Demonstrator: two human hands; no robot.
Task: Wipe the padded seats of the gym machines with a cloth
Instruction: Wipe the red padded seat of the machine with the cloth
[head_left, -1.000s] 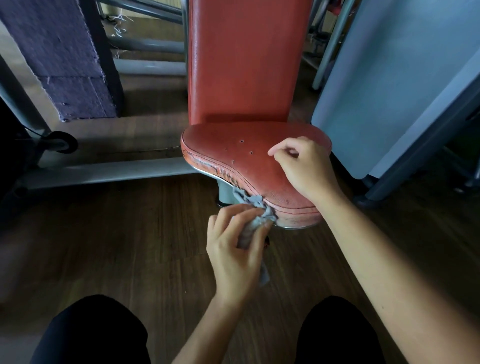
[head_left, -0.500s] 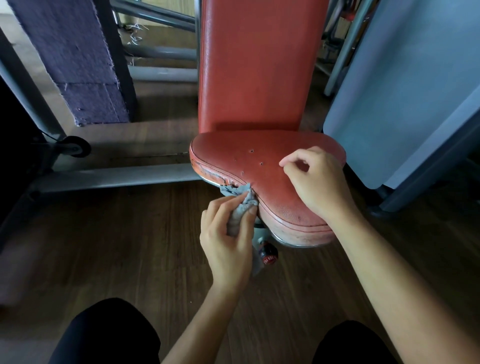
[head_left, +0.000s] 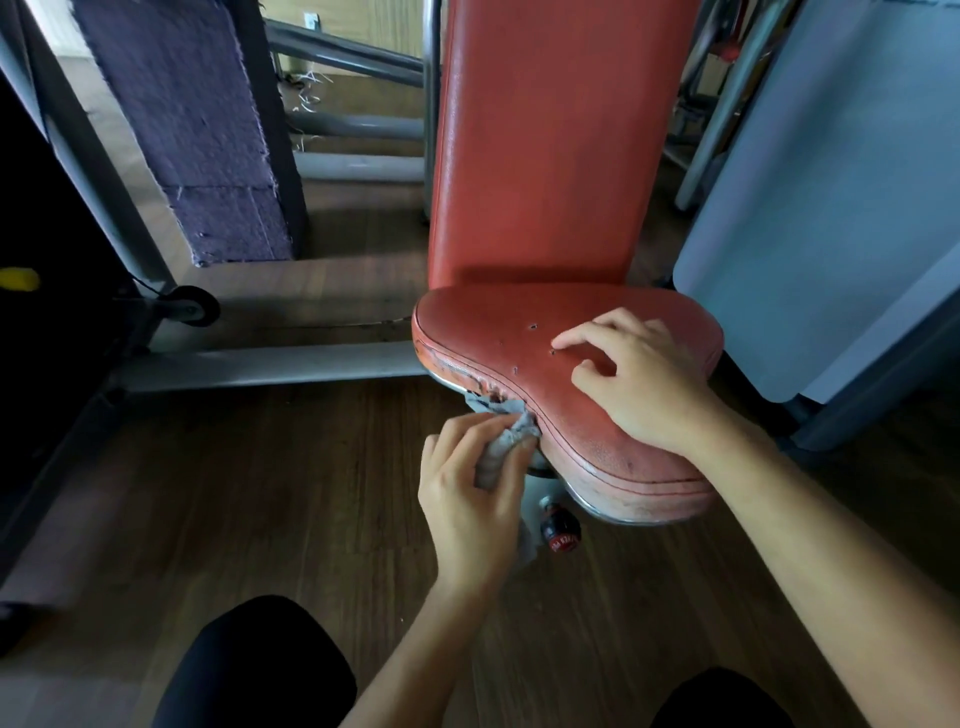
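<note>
Two bare hands are working at the red padded seat (head_left: 498, 327) of a gym machine. The left hand (head_left: 467, 504) is curling its fingers and thumb around a bunched grey cloth (head_left: 503, 442) and pressing the cloth's upper end against the worn front-left edge of the seat, where the stitched piping is fraying. The right hand (head_left: 647, 387) is resting on top of the cushion, just right of the cloth and a little beyond it. Its fingers are loosely bent, the fingertips are touching the leather, and it is gripping nothing. A few small holes are showing in the leather just past those fingertips. Beyond both hands, the tall red backrest (head_left: 550, 145) is standing upright behind the seat. Just right of the back of the left hand, under the seat's front edge, a black knob with a red end (head_left: 560, 531) is sticking out. Left of the left hand, a grey frame bar (head_left: 270, 364) is lying low over the dark wooden floor (head_left: 260, 493), and farther off on that side a purple fabric-covered block (head_left: 197, 119) is standing. Right of the right hand, a pale blue-grey panel (head_left: 831, 208) is standing close beside the seat. The person's black-clad knees (head_left: 260, 665) are showing beneath the forearms.
</note>
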